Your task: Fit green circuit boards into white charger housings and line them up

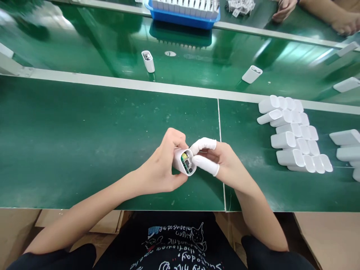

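My left hand [163,163] is wrapped round a white plastic charger housing [176,159], holding it a little above the green bench. The housing's open end faces me and to the right; inside it sits a green circuit board [185,163] with a yellow part and dark components. My right hand [218,161] wears white finger cots on the thumb and index finger. Those two fingertips pinch at the right rim of the opening. Whether a small part is between them is hidden.
Rows of white housings [292,135] stand on the right, with more housings [347,138] at the far right edge. Across the raised strip [135,84], single housings [149,62] lie on a shiny green belt. Behind are a blue tray [182,18] and a co-worker's hands [284,9].
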